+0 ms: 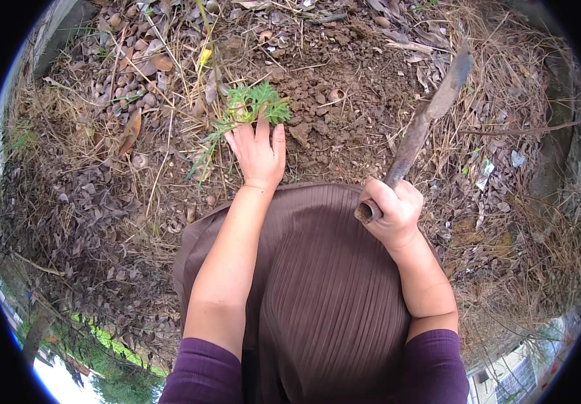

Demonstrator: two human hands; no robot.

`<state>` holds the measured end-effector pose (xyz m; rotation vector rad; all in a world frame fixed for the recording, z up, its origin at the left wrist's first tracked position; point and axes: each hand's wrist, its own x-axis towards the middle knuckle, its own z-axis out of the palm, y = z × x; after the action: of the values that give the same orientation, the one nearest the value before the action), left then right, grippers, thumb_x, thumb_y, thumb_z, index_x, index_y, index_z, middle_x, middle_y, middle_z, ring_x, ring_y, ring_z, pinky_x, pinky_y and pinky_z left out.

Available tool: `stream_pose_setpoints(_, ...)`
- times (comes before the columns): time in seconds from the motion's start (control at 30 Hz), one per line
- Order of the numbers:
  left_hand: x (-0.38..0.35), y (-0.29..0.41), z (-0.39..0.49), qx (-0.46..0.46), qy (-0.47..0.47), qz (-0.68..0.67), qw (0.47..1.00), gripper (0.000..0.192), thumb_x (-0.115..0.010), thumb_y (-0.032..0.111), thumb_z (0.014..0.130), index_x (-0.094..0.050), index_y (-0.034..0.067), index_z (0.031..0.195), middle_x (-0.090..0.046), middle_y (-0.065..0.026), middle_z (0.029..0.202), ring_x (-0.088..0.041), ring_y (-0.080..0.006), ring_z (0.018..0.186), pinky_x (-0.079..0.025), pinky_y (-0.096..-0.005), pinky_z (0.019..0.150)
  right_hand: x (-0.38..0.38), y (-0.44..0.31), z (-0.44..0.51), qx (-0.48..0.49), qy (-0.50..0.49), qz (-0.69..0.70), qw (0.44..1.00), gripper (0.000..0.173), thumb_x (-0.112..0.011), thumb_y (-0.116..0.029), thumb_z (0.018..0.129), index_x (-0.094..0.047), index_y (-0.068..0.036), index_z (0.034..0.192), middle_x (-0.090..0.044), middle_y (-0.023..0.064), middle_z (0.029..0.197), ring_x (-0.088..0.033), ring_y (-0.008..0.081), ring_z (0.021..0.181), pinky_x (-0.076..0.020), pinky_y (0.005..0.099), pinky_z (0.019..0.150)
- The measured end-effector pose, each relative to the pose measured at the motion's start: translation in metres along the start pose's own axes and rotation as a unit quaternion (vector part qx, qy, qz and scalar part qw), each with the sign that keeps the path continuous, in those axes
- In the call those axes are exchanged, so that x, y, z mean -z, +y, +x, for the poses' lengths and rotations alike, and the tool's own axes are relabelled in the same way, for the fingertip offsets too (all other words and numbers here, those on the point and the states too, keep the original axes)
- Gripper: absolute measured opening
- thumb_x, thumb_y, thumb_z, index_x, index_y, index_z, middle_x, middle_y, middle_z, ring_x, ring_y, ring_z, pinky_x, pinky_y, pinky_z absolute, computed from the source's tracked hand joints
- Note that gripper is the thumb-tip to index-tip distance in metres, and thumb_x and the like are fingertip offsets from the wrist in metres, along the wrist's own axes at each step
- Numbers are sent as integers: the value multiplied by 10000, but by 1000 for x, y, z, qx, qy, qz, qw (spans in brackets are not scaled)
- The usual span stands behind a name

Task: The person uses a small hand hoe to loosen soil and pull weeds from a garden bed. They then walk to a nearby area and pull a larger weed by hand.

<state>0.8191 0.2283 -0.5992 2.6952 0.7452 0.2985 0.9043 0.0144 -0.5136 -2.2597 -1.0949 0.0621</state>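
Observation:
My right hand [396, 209] is closed around the tubular metal handle of a rusty long-bladed knife [449, 86]. The hollow end of the handle sticks out beside my thumb, and the blade points up and to the right, away from me. My left hand [260, 151] reaches out with its fingers apart, touching a small green plant with deeply cut leaves [255, 98]. Some leaves cover my fingertips. Right of the plant lies a patch of loose, crumbly brown soil [320, 106]. The plant's base and roots are hidden.
Snail shells [129, 86] and dry leaves are heaped at upper left. A thin stem with a yellow leaf [204, 56] rises beyond the plant. Dry grass [507, 76], a twig [527, 131] and a plastic scrap [484, 171] lie on the right. Brown pleated cloth [336, 272] covers my lap.

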Motion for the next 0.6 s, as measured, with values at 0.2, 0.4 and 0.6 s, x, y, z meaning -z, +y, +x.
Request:
stream_pose_setpoints(0.2,11,-2,-13,-4,3,-32,999,485,-515,338,911,-475,95,1329,-298,-255,1422,-273,-426,1313,-134,-574,1089,-8,-8,-3,-56,-206,-30,976,202,-661,-96,677,-562,-151,845,-554,59,586,-595,266,554,-478,380,508)
stream_pose_setpoints(0.4,25,4,-49,-1,-29,-72,997,486,-540,266,888,-460,87,1333,-278,-238,1442,-251,-407,1339,-141,-563,1094,-11,-12,0,-43,-325,-25,944,208,-662,-110,678,-547,-140,849,-574,80,579,-611,293,578,-483,408,527)
stream_pose_setpoints(0.6,32,-1,-61,26,-32,-81,996,490,-557,234,875,-461,76,1329,-288,-229,1438,-277,-396,1330,-154,-556,1093,3,-17,44,-20,-267,-32,963,191,-665,-109,676,-560,-161,827,-566,59,577,-613,253,546,-476,372,487)
